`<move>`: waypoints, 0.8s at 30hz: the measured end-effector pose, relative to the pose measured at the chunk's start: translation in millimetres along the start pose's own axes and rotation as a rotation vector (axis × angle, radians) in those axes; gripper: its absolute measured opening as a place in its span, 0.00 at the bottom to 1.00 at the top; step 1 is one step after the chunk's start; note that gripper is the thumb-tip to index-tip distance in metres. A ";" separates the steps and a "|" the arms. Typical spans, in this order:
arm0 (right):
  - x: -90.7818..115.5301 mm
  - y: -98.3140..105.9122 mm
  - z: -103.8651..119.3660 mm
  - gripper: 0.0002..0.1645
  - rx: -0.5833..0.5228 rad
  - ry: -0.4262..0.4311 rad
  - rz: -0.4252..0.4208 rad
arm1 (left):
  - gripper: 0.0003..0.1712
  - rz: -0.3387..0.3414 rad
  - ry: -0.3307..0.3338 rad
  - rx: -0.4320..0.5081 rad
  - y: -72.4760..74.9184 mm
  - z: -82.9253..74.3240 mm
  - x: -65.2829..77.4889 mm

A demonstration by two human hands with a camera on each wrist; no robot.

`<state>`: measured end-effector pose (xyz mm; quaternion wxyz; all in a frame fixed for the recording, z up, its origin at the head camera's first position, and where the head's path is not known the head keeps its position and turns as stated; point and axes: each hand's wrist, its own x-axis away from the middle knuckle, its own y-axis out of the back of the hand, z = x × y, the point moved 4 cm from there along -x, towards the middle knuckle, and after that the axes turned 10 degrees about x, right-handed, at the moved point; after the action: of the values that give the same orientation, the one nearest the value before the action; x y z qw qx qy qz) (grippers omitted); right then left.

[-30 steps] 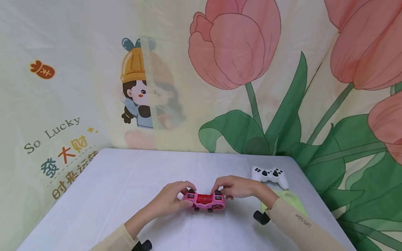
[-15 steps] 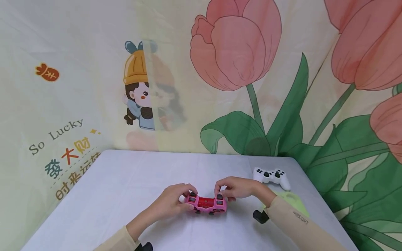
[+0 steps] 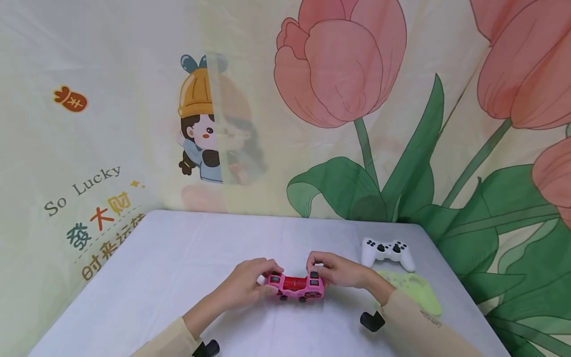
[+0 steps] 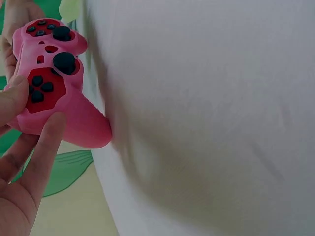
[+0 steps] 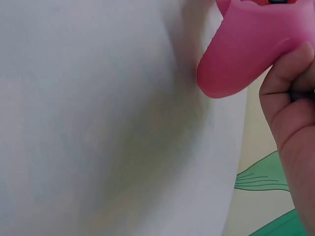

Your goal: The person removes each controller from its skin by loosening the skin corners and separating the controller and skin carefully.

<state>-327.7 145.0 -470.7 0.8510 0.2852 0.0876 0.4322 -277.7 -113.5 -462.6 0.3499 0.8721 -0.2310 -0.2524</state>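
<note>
- Pink cover (image 4: 81, 120) was around the red controller (image 3: 294, 283), sitting near the middle of the surface (image 3: 214, 248), sticks facing the person and trigger edge turned up. Couldn't tell if the handle tips touched down.
- Left hand (image 3: 245, 285), at its 9 o'clock, gripped the covered end: thumb on the front beside the direction buttons, other fingers (image 4: 47, 142) against the side and underneath.
- Right hand (image 3: 340, 270), between 2 and 3 o'clock of it, had its fingers curled in and pinching the pink cover by the trigger end. What the hidden fingertips were up to, no idea.
- Done part, as I'd judge it: most of the fit. Both sticks (image 4: 64, 63) poked through their holes, the direction buttons and the action buttons (image 4: 42, 27) showed in their cutouts, and the handles looked wrapped.
- Left over, my guess: maybe just settling the edge around the triggers (image 3: 314, 281), since that's where the right fingers were. Couldn't see well enough to call it fully seated.
- White controller (image 3: 387, 252) lay between 2 and 3 o'clock from the pink one, bare, with nobody touching it.
- Green cover (image 3: 410, 290) was around 3 o'clock, lying flat, just below the white controller and not wrapped around anything, so nothing was done on that pair.
</note>
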 end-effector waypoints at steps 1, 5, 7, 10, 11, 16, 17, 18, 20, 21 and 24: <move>1.0 -0.6 -0.9 0.05 -0.003 0.001 -0.013 | 0.22 0.004 -0.007 -0.009 0.4 -0.7 -0.8; 5.0 -4.4 -3.0 0.08 -0.042 -0.002 -0.044 | 0.22 0.021 -0.029 -0.032 1.4 -1.6 -1.8; 8.0 -5.7 -4.1 0.10 -0.078 -0.006 -0.061 | 0.22 0.023 -0.043 -0.045 1.2 -2.0 -2.8; 11.9 -6.4 -7.9 0.12 -0.156 -0.013 -0.093 | 0.21 0.020 -0.050 -0.056 0.8 -2.3 -5.7; 12.9 -6.5 -9.3 0.12 -0.181 -0.013 -0.108 | 0.21 0.018 -0.046 -0.058 0.9 -2.3 -6.5; 17.7 -8.8 -15.9 0.13 -0.233 0.018 -0.176 | 0.20 0.006 -0.022 -0.048 2.3 -2.5 -9.3; 19.0 -9.4 -17.1 0.12 -0.236 0.027 -0.187 | 0.20 0.002 -0.020 -0.044 2.5 -2.7 -9.8; 20.4 -10.0 -18.0 0.12 -0.238 0.036 -0.198 | 0.20 -0.001 -0.017 -0.039 2.7 -2.7 -10.4; 23.8 -10.9 -19.1 0.11 -0.237 0.051 -0.218 | 0.20 -0.008 -0.011 -0.035 3.3 -2.3 -11.6; 25.4 -11.3 -19.3 0.11 -0.230 0.056 -0.227 | 0.20 -0.011 -0.002 -0.030 3.7 -2.0 -12.2; 29.2 -12.7 -18.7 0.11 -0.192 0.063 -0.244 | 0.19 -0.006 0.037 -0.015 5.1 0.3 -12.9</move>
<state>-308.6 169.7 -490.4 0.9175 0.1758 0.1065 0.3405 -288.8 -109.5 -455.5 0.3599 0.8747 -0.2198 -0.2389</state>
